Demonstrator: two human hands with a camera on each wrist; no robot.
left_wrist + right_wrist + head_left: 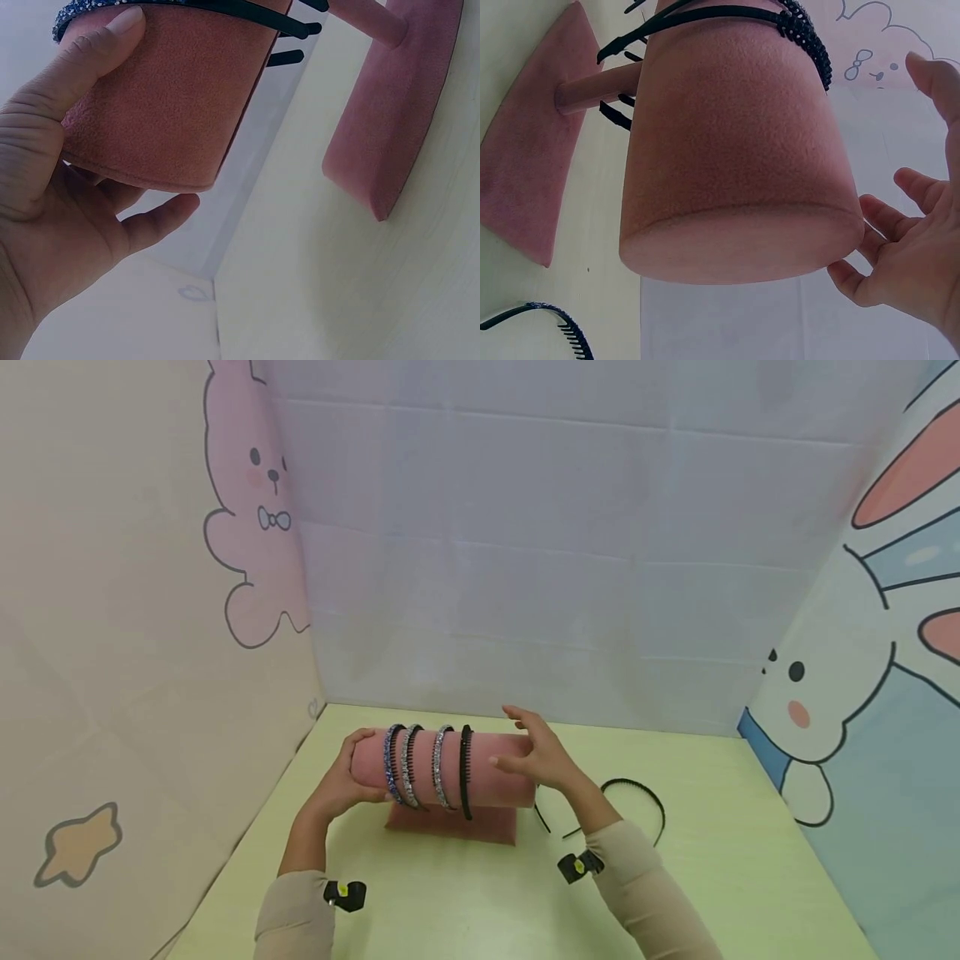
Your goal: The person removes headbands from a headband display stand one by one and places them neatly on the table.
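A pink velvety headband stand (495, 768), a horizontal roll on a post and flat base (450, 824), carries several toothed headbands side by side. From the left come a blue glittery headband (391, 764), two silver glittery headbands (438, 768) and a black headband (465, 772). My left hand (341, 783) grips the roll's left end; in the left wrist view its thumb reaches the edge of the glittery band. At the roll's right end is my right hand (546, 762), fingers spread and holding nothing. The right wrist view shows its fingertips (844, 274) close against the end's rim; contact is unclear.
A loose black toothed headband (647, 789) lies on the pale table (720, 860), right of the stand. Beside it is a thin dark tip (542, 820), partly hidden by the right hand. Cloth walls with cartoon rabbits (832, 710) enclose the table.
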